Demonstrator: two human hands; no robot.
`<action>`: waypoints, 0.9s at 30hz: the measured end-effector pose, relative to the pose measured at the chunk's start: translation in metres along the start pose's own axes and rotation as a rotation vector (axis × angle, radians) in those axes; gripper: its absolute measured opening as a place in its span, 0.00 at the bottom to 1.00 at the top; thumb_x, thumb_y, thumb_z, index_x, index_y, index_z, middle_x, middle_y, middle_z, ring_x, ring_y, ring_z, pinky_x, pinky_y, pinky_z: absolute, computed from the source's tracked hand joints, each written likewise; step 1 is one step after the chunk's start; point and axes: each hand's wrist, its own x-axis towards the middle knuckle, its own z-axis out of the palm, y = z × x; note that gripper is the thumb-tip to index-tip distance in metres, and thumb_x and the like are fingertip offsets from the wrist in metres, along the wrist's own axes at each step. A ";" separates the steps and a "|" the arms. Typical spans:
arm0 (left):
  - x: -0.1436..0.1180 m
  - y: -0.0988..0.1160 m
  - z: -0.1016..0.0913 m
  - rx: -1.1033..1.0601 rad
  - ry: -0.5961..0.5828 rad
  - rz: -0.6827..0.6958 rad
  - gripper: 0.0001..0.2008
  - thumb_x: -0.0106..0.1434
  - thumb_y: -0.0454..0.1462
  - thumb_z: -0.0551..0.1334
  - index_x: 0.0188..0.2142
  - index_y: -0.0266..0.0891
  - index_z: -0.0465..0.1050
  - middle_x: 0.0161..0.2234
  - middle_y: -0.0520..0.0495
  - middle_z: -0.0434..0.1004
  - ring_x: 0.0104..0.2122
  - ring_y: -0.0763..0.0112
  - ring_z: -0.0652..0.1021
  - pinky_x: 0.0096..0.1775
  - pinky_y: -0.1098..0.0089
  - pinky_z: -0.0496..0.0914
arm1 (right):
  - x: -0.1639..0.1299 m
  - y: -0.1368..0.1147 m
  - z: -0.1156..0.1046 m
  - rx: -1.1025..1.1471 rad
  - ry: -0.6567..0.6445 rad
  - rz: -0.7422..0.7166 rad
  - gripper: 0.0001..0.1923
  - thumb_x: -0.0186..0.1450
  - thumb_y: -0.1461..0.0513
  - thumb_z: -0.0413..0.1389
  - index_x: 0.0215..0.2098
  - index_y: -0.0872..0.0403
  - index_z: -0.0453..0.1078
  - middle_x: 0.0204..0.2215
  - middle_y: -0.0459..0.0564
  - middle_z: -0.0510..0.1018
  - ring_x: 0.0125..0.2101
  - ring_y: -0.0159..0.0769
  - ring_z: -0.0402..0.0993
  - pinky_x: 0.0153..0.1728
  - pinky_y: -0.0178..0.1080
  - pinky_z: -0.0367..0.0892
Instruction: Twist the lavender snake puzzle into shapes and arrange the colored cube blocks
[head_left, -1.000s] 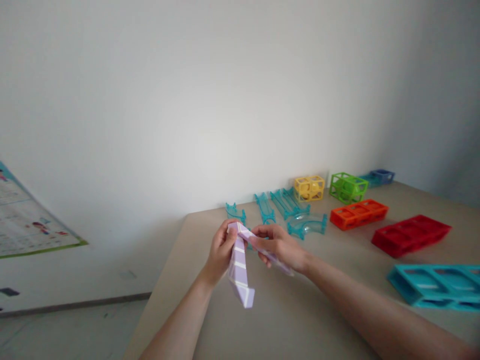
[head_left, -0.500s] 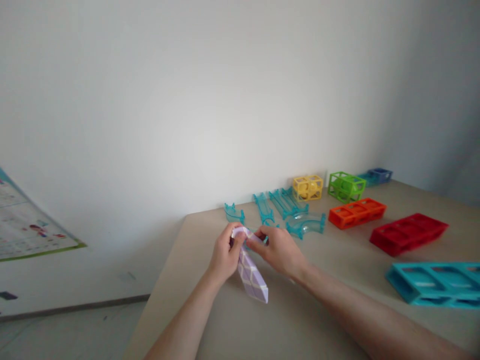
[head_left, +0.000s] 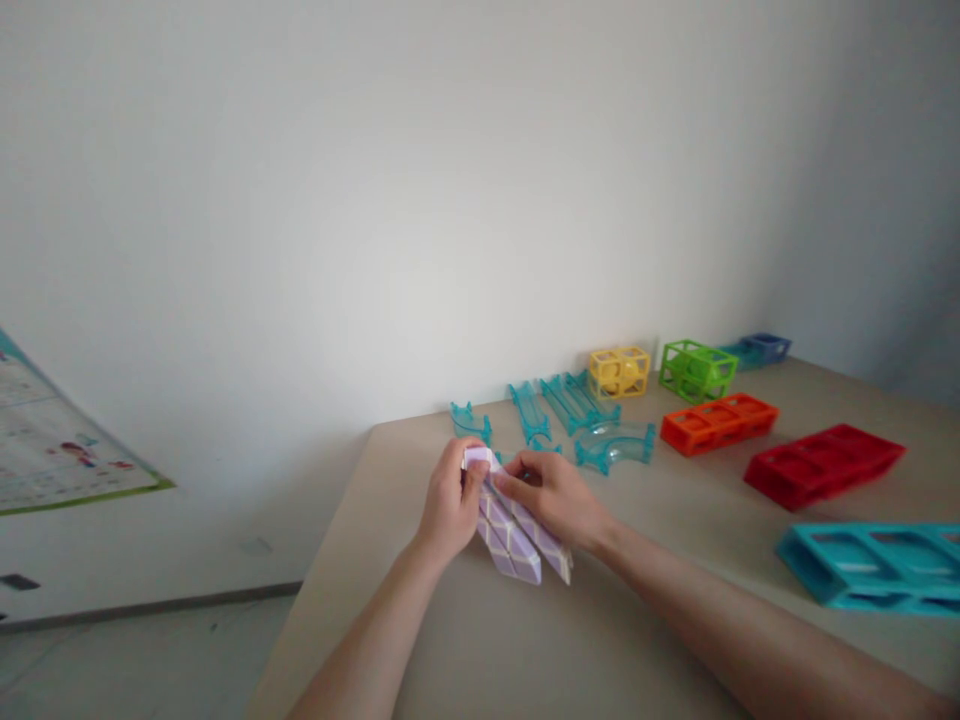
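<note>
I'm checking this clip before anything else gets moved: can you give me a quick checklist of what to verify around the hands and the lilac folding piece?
1. Left hand grips the top end of the lilac folding piece: ok.
2. Right hand also on the piece, fingers over its upper part: ok.
3. Two lilac strips lie side by side, lower ends toward the table: ok; whether they touch it, cannot tell.
4. Table space below the hands free of other parts: ok.
5. Teal track pieces lie just behind the hands, apart from them: ok.
6. Whether the joint between the strips is fully folded: cannot tell, the hands hide it.
</note>
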 end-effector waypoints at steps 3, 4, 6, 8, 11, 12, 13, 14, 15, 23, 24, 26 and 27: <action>0.000 0.002 -0.002 -0.030 0.003 0.003 0.10 0.66 0.42 0.56 0.43 0.41 0.69 0.36 0.46 0.73 0.36 0.65 0.73 0.40 0.70 0.64 | -0.002 -0.002 0.000 -0.016 -0.007 -0.013 0.15 0.61 0.53 0.56 0.27 0.57 0.71 0.22 0.46 0.73 0.22 0.31 0.65 0.22 0.32 0.55; 0.000 0.003 -0.002 -0.040 0.002 0.004 0.10 0.66 0.43 0.56 0.42 0.41 0.70 0.36 0.46 0.73 0.36 0.65 0.72 0.41 0.70 0.64 | -0.002 -0.003 0.000 -0.034 -0.003 -0.022 0.15 0.61 0.52 0.57 0.27 0.56 0.71 0.22 0.47 0.74 0.22 0.31 0.66 0.22 0.32 0.56; 0.000 0.004 -0.003 -0.049 -0.003 0.018 0.10 0.65 0.43 0.57 0.42 0.41 0.70 0.36 0.46 0.72 0.36 0.64 0.72 0.41 0.70 0.64 | -0.003 -0.003 0.000 -0.082 0.002 -0.046 0.15 0.61 0.52 0.57 0.27 0.56 0.71 0.23 0.47 0.75 0.23 0.32 0.66 0.22 0.33 0.56; 0.000 0.005 -0.003 -0.045 -0.008 0.042 0.10 0.65 0.42 0.57 0.41 0.40 0.70 0.36 0.46 0.72 0.37 0.64 0.72 0.42 0.69 0.64 | -0.005 -0.004 -0.001 -0.151 0.010 -0.086 0.14 0.62 0.53 0.56 0.26 0.56 0.70 0.23 0.47 0.74 0.23 0.32 0.66 0.23 0.33 0.55; 0.000 0.005 -0.002 -0.058 -0.008 0.064 0.10 0.64 0.43 0.58 0.41 0.40 0.70 0.36 0.45 0.72 0.38 0.64 0.72 0.42 0.69 0.64 | -0.008 -0.010 -0.002 -0.264 0.025 -0.159 0.17 0.64 0.55 0.53 0.21 0.55 0.65 0.18 0.44 0.69 0.20 0.30 0.61 0.22 0.34 0.50; 0.000 0.004 -0.002 -0.067 -0.005 0.070 0.10 0.64 0.43 0.58 0.41 0.40 0.71 0.36 0.45 0.72 0.38 0.64 0.72 0.42 0.69 0.64 | -0.009 -0.012 -0.002 -0.282 0.019 -0.175 0.18 0.65 0.55 0.52 0.20 0.54 0.64 0.16 0.43 0.66 0.19 0.29 0.59 0.22 0.35 0.49; 0.000 0.004 -0.002 -0.072 0.000 0.080 0.10 0.64 0.43 0.58 0.41 0.40 0.71 0.36 0.45 0.72 0.37 0.64 0.72 0.42 0.68 0.65 | -0.009 -0.013 -0.002 -0.282 0.005 -0.184 0.18 0.65 0.55 0.52 0.20 0.54 0.63 0.16 0.42 0.64 0.19 0.29 0.57 0.22 0.35 0.48; 0.000 0.003 -0.003 -0.073 0.006 0.098 0.11 0.64 0.43 0.59 0.41 0.40 0.71 0.36 0.46 0.72 0.37 0.64 0.72 0.42 0.68 0.65 | -0.010 -0.014 -0.003 -0.267 -0.016 -0.185 0.19 0.66 0.55 0.51 0.20 0.54 0.62 0.16 0.42 0.63 0.19 0.29 0.56 0.22 0.35 0.47; 0.000 0.002 -0.003 -0.070 0.011 0.120 0.10 0.64 0.43 0.59 0.41 0.40 0.71 0.36 0.46 0.72 0.37 0.64 0.72 0.41 0.68 0.65 | -0.010 -0.015 -0.003 -0.243 -0.041 -0.179 0.19 0.66 0.55 0.51 0.20 0.54 0.62 0.16 0.41 0.62 0.19 0.29 0.56 0.22 0.35 0.47; -0.002 -0.003 0.001 -0.249 0.097 0.030 0.16 0.66 0.43 0.56 0.51 0.41 0.69 0.43 0.44 0.72 0.42 0.65 0.73 0.45 0.68 0.65 | -0.008 -0.010 -0.002 -0.145 -0.036 -0.160 0.18 0.66 0.54 0.51 0.22 0.55 0.64 0.18 0.41 0.64 0.21 0.29 0.58 0.23 0.34 0.50; -0.002 -0.004 0.003 -0.349 0.124 -0.036 0.17 0.66 0.44 0.56 0.52 0.42 0.67 0.44 0.44 0.72 0.42 0.65 0.73 0.45 0.68 0.66 | -0.007 -0.009 -0.001 -0.120 -0.011 -0.148 0.18 0.66 0.54 0.51 0.23 0.55 0.65 0.19 0.42 0.66 0.22 0.30 0.60 0.23 0.34 0.51; -0.002 -0.005 0.008 -0.543 0.137 -0.165 0.18 0.63 0.44 0.60 0.52 0.42 0.67 0.45 0.45 0.73 0.42 0.66 0.74 0.44 0.69 0.67 | -0.006 -0.006 0.000 -0.054 0.024 -0.124 0.17 0.66 0.53 0.51 0.26 0.55 0.68 0.21 0.43 0.69 0.23 0.31 0.62 0.24 0.34 0.53; -0.001 -0.005 0.009 -0.616 0.126 -0.221 0.19 0.61 0.43 0.63 0.51 0.42 0.68 0.45 0.45 0.73 0.42 0.66 0.75 0.44 0.70 0.67 | -0.005 -0.005 0.000 -0.022 0.033 -0.115 0.17 0.66 0.52 0.51 0.27 0.56 0.69 0.21 0.44 0.69 0.23 0.31 0.63 0.24 0.34 0.54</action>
